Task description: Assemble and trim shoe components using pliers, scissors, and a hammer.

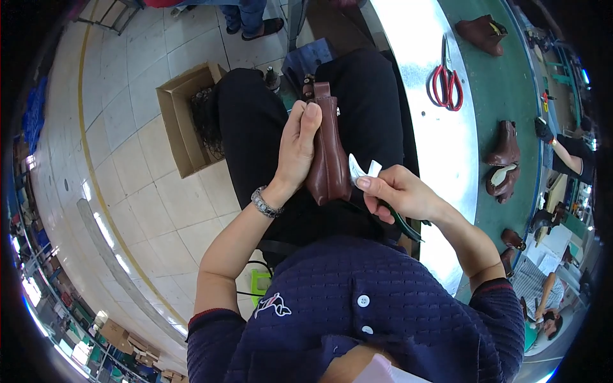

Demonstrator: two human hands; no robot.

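— Where is the boot?

— I see a brown leather boot [329,156] upright over my lap, left hand [295,150] wrapped around its shaft. It looks soft, light; grip mid-shaft.

— The other hand?

— My right hand [399,191] pinches a white scrap [361,169] beside it, green-handled tool [403,225] tucked under.

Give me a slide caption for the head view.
Left hand grips brown boot; right hand pinches white scrap.

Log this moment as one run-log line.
left hand: grips brown leather boot over lap | right hand: pinches white scrap, green-handled tool tucked in palm | red scissors: on bench
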